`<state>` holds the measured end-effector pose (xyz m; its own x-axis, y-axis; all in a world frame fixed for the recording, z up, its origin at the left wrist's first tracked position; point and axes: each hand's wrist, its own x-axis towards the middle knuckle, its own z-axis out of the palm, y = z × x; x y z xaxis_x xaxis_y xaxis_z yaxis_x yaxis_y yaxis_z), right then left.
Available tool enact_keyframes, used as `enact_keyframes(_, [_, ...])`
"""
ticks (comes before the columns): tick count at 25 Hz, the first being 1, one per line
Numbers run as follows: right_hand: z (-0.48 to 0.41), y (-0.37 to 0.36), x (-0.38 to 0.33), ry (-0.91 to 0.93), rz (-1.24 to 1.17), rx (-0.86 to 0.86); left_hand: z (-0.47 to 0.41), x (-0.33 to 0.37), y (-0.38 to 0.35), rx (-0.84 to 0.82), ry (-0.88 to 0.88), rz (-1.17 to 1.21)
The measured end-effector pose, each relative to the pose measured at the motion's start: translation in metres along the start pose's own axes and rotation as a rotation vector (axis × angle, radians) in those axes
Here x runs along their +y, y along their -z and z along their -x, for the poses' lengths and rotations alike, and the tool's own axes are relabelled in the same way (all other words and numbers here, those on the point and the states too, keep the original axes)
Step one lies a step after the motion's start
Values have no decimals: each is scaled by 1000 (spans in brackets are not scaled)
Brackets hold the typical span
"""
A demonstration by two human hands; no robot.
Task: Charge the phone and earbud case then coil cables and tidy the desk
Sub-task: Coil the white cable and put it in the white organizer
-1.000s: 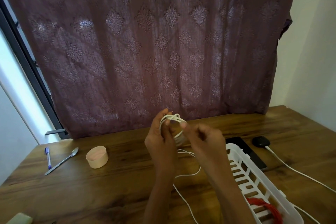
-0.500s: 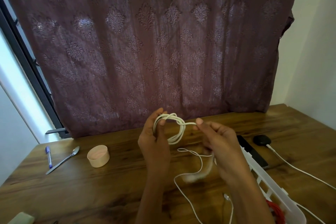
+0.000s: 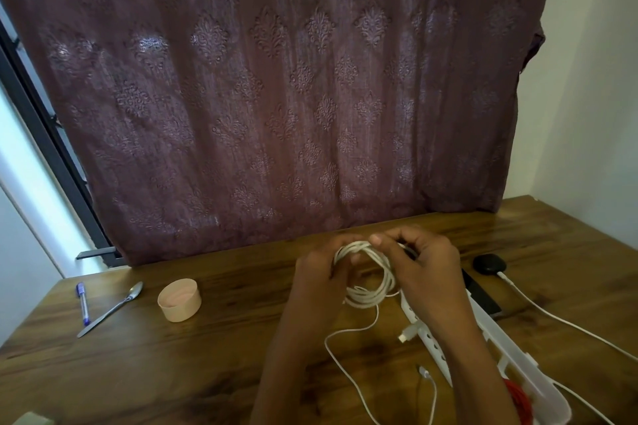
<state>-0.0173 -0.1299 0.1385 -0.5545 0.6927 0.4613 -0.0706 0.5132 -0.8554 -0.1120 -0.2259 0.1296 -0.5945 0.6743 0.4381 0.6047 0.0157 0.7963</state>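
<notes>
A white cable coil (image 3: 371, 288) hangs between both hands above the wooden desk (image 3: 207, 355). My left hand (image 3: 319, 281) grips the coil's left side. My right hand (image 3: 426, 272) pinches the cable at the coil's top. The cable's loose tail (image 3: 348, 366) trails down to the desk, and a white plug (image 3: 408, 333) dangles below the coil. A black earbud case (image 3: 489, 264) sits at the right with a white cable (image 3: 566, 323) plugged in. The black phone (image 3: 481, 295) lies beside it, partly hidden by my right hand.
A white slotted basket (image 3: 518, 373) stands at the lower right with a red cable (image 3: 519, 402) inside. A beige round cup (image 3: 179, 300), a spoon (image 3: 112, 309) and a blue pen (image 3: 83, 304) lie at the left. A patterned curtain (image 3: 276, 97) hangs behind the desk.
My right hand has carried the cable round to the coil's top, adding a loop. Both hands have dropped lower, closer to the desk, and the loose tail is shorter.
</notes>
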Motion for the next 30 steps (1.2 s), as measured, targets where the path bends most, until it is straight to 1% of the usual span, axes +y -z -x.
enact_keyframes(2, [-1, 6, 2, 68, -4, 23, 2, -2, 0, -10, 24, 1])
enact_keyframes(5, [-2, 6, 8, 232, 78, 52, 4, -1, -3, 8, 37, 17])
enact_keyframes(6, [-2, 4, 10, 240, 100, 76, 5, 0, -5, 33, 44, 31])
enact_keyframes(8, [-2, 2, 16, 143, 90, 106, 6, 0, -9, 116, 55, 49])
enact_keyframes(9, [-3, 1, 18, 73, 59, 86, 7, 1, -11, 172, 54, 39])
enact_keyframes(12, [-1, -4, 18, -77, -38, -95, 7, 1, -18, 333, 51, 36])
enact_keyframes(14, [-1, -6, 16, -99, -65, -179, 7, -1, -20, 394, 76, 88])
enact_keyframes(15, [0, -7, 16, -107, -77, -194, 6, -2, -20, 408, 81, 92])
enact_keyframes(16, [1, -7, 16, -133, -119, -182, 7, -2, -21, 414, 81, 82])
enact_keyframes(19, [3, -8, 12, -266, -276, -78, 8, -1, -22, 412, 72, 86])
enact_keyframes(21, [3, -8, 11, -333, -374, -50, 9, -1, -22, 412, 38, 83])
enact_keyframes(23, [1, -6, 10, -398, -541, -72, 10, -1, -22, 428, -20, 74])
enact_keyframes(25, [-1, -1, 8, -455, -811, -123, 9, -1, -24, 448, -74, 62])
enact_keyframes(27, [-3, 1, 9, -534, -1060, -158, 7, 2, -27, 460, -150, -5])
enact_keyframes(29, [-5, 3, 11, -583, -1192, -168, 5, 3, -31, 479, -224, -97])
enact_keyframes(30, [-5, 3, 10, -581, -1200, -167, 2, 2, -33, 486, -226, -112])
